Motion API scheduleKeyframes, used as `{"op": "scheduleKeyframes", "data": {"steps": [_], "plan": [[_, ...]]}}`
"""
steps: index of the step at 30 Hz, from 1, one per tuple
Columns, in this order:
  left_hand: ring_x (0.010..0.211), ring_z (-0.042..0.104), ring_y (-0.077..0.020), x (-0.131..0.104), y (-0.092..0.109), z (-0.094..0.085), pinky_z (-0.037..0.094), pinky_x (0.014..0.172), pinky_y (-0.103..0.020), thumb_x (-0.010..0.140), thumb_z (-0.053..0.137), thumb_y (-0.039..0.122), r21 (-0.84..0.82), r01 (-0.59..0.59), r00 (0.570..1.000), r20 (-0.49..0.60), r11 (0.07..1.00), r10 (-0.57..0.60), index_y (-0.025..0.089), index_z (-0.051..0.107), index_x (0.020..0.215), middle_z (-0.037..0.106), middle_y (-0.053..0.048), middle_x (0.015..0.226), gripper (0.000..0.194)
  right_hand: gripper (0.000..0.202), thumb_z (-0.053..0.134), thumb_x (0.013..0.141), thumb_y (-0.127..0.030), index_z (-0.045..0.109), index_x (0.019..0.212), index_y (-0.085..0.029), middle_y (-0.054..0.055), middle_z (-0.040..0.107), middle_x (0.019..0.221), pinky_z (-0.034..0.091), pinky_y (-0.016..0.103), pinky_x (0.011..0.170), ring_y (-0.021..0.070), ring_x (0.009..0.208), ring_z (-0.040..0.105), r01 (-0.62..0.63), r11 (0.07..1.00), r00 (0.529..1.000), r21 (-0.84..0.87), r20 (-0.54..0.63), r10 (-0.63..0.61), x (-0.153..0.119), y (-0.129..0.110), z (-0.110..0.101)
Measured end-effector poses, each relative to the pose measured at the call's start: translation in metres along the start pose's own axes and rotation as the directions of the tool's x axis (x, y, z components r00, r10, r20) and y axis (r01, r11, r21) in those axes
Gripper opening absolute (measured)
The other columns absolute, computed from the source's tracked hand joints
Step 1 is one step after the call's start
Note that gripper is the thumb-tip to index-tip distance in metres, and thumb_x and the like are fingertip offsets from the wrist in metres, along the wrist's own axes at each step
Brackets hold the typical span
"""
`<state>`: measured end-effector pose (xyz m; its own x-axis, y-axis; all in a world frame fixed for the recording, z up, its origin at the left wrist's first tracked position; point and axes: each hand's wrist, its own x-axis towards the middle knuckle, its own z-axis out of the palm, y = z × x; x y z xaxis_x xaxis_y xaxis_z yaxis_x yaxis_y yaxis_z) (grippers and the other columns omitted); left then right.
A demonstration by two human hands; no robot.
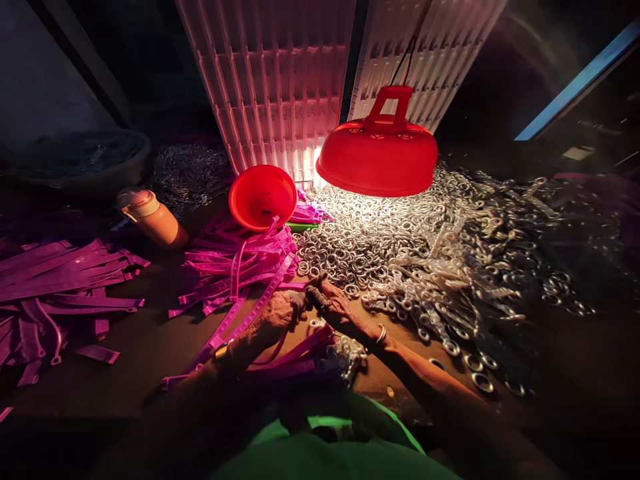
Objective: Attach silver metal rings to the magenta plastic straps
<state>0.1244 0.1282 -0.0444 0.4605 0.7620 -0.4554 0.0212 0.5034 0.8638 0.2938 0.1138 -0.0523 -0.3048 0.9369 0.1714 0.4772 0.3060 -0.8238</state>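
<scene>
My left hand [286, 311] is closed, and a thin purple strap [274, 352] seems to trail down from it. My right hand [336, 308] meets it fingertip to fingertip; its fingers are pinched, with dark wrapping on them. Whatever lies between the fingertips is too small to make out. Purple straps [240, 263] with holes along them lie in a pile beyond my left hand. Ahead of my right hand spreads a heap of metal rings [350, 250]. Below both hands, against my body, rests a bunch of purple straps [305, 347] with pale rings at its end [350, 353].
A red lamp shade [377, 157] hangs low over the rings. A red bowl [263, 198] and an orange bottle [155, 220] stand at the back left. More purple straps [65, 267] lie far left. Clear strips with rings [440, 273] are heaped at right.
</scene>
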Motion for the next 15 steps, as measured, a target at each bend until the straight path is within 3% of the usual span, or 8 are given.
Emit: {"op": "scheduleKeyframes", "data": {"steps": [2, 4, 7, 9, 12, 15], "plan": [[0.037, 0.027, -0.0041, -0.009, 0.008, -0.001, 0.013, 0.038, -0.022, 0.070, 0.066, 0.039, 0.052, 0.033, 0.999, -0.005, 0.998, -0.033, 0.013, 0.059, 0.068, 0.040, 0.005, 0.044, 0.027, 0.016, 0.045, 0.086, -0.028, 0.049, 0.096, -0.016, 0.004, 0.056, 0.082, 0.042, 0.026, 0.064, 0.0140, 0.072, 0.049, 0.087, 0.996, 0.995, -0.023, 0.044, -0.086, -0.013, -0.016, -0.005], [0.036, 0.022, -0.0035, -0.023, 0.020, 0.000, 0.010, 0.037, -0.022, 0.070, 0.066, 0.042, 0.152, 0.027, 0.997, 0.064, 0.988, -0.037, 0.012, 0.058, 0.064, 0.032, 0.007, 0.041, 0.032, 0.026, 0.044, 0.088, -0.029, 0.044, 0.109, -0.013, 0.002, 0.056, 0.073, 0.037, 0.023, 0.055, 0.0111, 0.059, 0.046, 0.108, 0.994, 0.987, -0.009, 0.118, -0.107, -0.032, -0.033, -0.007], [0.039, 0.022, -0.0039, -0.047, 0.032, 0.006, 0.013, 0.038, -0.022, 0.073, 0.063, 0.047, 0.324, 0.005, 0.977, 0.201, 0.946, -0.074, 0.012, 0.058, 0.061, 0.033, 0.007, 0.043, 0.038, 0.031, 0.042, 0.090, -0.027, 0.037, 0.115, -0.011, -0.001, 0.056, 0.065, 0.026, 0.022, 0.046, 0.0087, 0.048, 0.038, 0.039, 0.997, 0.974, -0.067, 0.224, -0.023, -0.064, -0.054, -0.006], [0.043, 0.027, -0.0047, -0.060, 0.031, 0.011, 0.017, 0.040, -0.022, 0.076, 0.061, 0.048, 0.389, 0.009, 0.954, 0.273, 0.921, -0.125, 0.011, 0.057, 0.062, 0.037, 0.005, 0.047, 0.039, 0.029, 0.045, 0.087, -0.022, 0.038, 0.113, -0.012, 0.001, 0.059, 0.068, 0.022, 0.025, 0.046, 0.0094, 0.048, 0.038, 0.018, 0.984, 0.973, -0.178, 0.229, 0.024, -0.083, -0.063, -0.004], [0.046, 0.030, -0.0051, -0.073, 0.018, 0.019, 0.021, 0.043, -0.022, 0.079, 0.058, 0.052, 0.310, 0.030, 0.911, 0.383, 0.950, -0.153, 0.013, 0.052, 0.059, 0.037, 0.004, 0.050, 0.045, 0.033, 0.052, 0.078, -0.020, 0.040, 0.108, -0.014, 0.001, 0.060, 0.066, 0.020, 0.026, 0.048, 0.0106, 0.049, 0.039, -0.008, 0.978, 0.973, -0.210, 0.224, 0.056, -0.103, -0.066, 0.001], [0.045, 0.029, -0.0045, -0.076, 0.001, 0.026, 0.021, 0.044, -0.022, 0.070, 0.063, 0.061, 0.122, 0.040, 0.907, 0.412, 0.992, -0.087, 0.013, 0.047, 0.052, 0.036, 0.004, 0.048, 0.054, 0.034, 0.055, 0.078, -0.028, 0.041, 0.108, -0.018, -0.001, 0.058, 0.064, 0.023, 0.024, 0.046, 0.0112, 0.050, 0.042, -0.126, 0.989, 0.968, -0.076, 0.210, 0.140, -0.110, -0.063, 0.007]]}}
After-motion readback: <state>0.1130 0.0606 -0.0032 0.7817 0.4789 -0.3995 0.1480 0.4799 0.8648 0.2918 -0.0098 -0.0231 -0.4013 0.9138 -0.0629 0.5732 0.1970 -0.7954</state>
